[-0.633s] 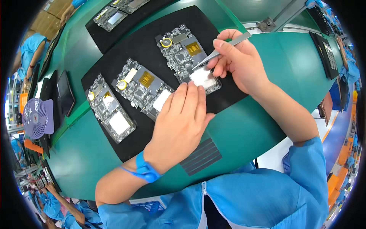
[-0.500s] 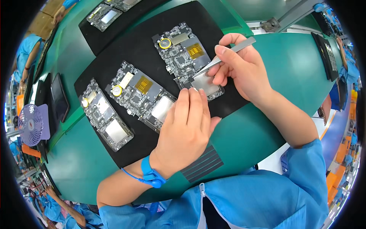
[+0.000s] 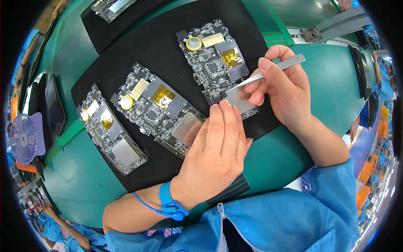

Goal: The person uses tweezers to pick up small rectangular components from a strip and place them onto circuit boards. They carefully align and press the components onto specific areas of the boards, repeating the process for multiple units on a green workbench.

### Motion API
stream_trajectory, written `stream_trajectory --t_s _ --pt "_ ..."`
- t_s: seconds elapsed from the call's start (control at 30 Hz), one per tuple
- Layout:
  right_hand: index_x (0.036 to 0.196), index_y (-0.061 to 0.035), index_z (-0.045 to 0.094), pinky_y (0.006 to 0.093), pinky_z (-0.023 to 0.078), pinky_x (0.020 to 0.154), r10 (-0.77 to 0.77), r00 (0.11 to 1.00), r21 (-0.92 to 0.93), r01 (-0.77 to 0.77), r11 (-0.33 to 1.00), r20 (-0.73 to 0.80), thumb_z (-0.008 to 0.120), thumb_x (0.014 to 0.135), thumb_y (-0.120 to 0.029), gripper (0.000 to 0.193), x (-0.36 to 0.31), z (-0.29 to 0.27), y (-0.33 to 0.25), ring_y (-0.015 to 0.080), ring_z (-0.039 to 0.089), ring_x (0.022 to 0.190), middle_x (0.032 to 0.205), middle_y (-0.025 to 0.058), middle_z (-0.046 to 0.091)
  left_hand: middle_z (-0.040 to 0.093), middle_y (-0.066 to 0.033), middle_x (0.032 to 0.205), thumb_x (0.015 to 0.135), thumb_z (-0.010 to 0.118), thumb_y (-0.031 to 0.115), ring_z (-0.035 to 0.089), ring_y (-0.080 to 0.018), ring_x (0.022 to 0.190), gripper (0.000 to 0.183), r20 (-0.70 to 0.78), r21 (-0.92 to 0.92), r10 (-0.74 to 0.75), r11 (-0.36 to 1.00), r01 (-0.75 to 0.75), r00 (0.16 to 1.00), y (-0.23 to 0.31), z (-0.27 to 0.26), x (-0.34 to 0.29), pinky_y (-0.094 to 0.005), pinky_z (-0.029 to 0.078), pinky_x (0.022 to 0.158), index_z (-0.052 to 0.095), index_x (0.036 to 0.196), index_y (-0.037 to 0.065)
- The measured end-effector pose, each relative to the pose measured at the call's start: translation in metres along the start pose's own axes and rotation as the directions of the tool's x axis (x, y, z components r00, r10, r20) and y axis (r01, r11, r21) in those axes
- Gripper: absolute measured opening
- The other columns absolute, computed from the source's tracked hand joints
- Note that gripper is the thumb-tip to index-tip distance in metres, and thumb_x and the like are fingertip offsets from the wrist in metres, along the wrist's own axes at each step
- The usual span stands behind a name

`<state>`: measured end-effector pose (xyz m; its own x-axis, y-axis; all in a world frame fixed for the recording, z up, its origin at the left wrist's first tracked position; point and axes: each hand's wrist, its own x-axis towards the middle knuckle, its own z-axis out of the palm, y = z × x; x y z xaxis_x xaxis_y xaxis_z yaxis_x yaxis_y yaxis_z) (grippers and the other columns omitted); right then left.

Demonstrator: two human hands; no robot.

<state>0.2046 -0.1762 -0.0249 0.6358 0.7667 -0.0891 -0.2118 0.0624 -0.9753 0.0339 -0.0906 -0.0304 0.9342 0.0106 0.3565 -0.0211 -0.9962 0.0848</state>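
The rightmost circuit board (image 3: 212, 67) lies on a black mat (image 3: 168, 50), with a yellow-rimmed coin cell and an amber tape patch on it. My right hand (image 3: 283, 84) is closed around steel tweezers (image 3: 279, 67), held aslant. Their tip reaches the board beside its silver metal shield (image 3: 241, 98). My left hand (image 3: 216, 147) comes from below, palm down, its fingers stretched out and its thumb apart. Its fingertips meet the board's lower edge close to the tweezers' tip. Whether anything small lies under them is hidden. A blue wrist strap (image 3: 168, 199) circles my left wrist.
Two similar boards, a middle one (image 3: 155, 109) and a left one (image 3: 111, 132), lie on the mat. Dark strips (image 3: 231, 188) are below my left hand. At far left stand a purple fan (image 3: 24, 138) and a dark flat panel (image 3: 54, 105). Co-workers' arms show at the rim.
The whole view has shifted, so the right board and both hands appear farther right. My hands keep nearly the same pose, the tweezers' tip staying near my left fingertips.
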Motion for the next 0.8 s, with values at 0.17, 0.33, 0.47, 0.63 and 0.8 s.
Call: stream_trajectory --t_s 0.17,0.33,0.47,0.63,0.8 --pt "0.104 -0.0014 0.041 0.0232 0.05 0.048 -0.03 1.0 -0.006 0.03 1.0 -0.01 0.054 0.093 -0.016 0.022 -0.0012 -0.0007 0.0027 0.015 0.063 0.055 0.072 0.0137 0.063 0.056 -0.0289 0.11 0.072 0.069 0.021 0.057 -0.0377 0.101 0.052 -0.012 0.004 -0.001 1.0 0.001 1.0 0.001 0.0015 0.0009 -0.0378 0.051 0.085 0.057 0.109 -0.014" --pt "0.104 -0.0018 0.041 0.0227 0.05 0.048 -0.065 0.998 0.02 0.065 0.998 0.006 0.054 0.094 -0.016 0.022 -0.002 0.0014 0.0046 0.0146 0.064 0.056 0.073 0.0113 0.062 0.056 -0.0291 0.11 0.072 0.069 0.02 0.057 -0.0376 0.1 0.052 0.0 0.02 0.002 1.0 -0.002 1.0 0.0008 0.0003 0.0004 -0.0374 0.051 0.084 0.057 0.109 -0.014" --pt "0.104 -0.0021 0.041 0.0223 0.05 0.048 -0.097 0.995 0.008 0.097 0.995 -0.005 0.055 0.094 -0.016 0.023 -0.0037 0.0021 0.0066 0.0139 0.064 0.057 0.074 0.01 0.062 0.056 -0.0294 0.11 0.072 0.069 0.02 0.057 -0.0378 0.101 0.052 0.005 0.016 0.002 1.0 -0.002 1.0 0.0012 0.0004 0.0003 -0.0375 0.051 0.084 0.057 0.109 -0.014" --pt "0.105 -0.0026 0.04 0.0217 0.049 0.048 -0.089 0.996 -0.002 0.089 0.996 -0.01 0.054 0.094 -0.017 0.022 -0.0045 0.0002 0.008 0.0132 0.064 0.057 0.073 0.0097 0.062 0.056 -0.0295 0.11 0.072 0.068 0.02 0.057 -0.0381 0.101 0.051 0.003 0.005 0.0 1.0 0.0 1.0 0.0011 0.0011 0.0003 -0.0378 0.05 0.085 0.057 0.108 -0.014" --pt "0.105 -0.003 0.04 0.0213 0.048 0.048 -0.084 0.996 -0.014 0.084 0.996 -0.009 0.054 0.094 -0.017 0.023 -0.004 -0.0001 0.0079 0.0128 0.064 0.056 0.071 0.0094 0.063 0.055 -0.0293 0.111 0.072 0.069 0.02 0.056 -0.038 0.101 0.05 0.004 0.002 -0.001 1.0 0.001 1.0 0.0005 0.0008 -0.0008 -0.0378 0.05 0.085 0.057 0.108 -0.014"
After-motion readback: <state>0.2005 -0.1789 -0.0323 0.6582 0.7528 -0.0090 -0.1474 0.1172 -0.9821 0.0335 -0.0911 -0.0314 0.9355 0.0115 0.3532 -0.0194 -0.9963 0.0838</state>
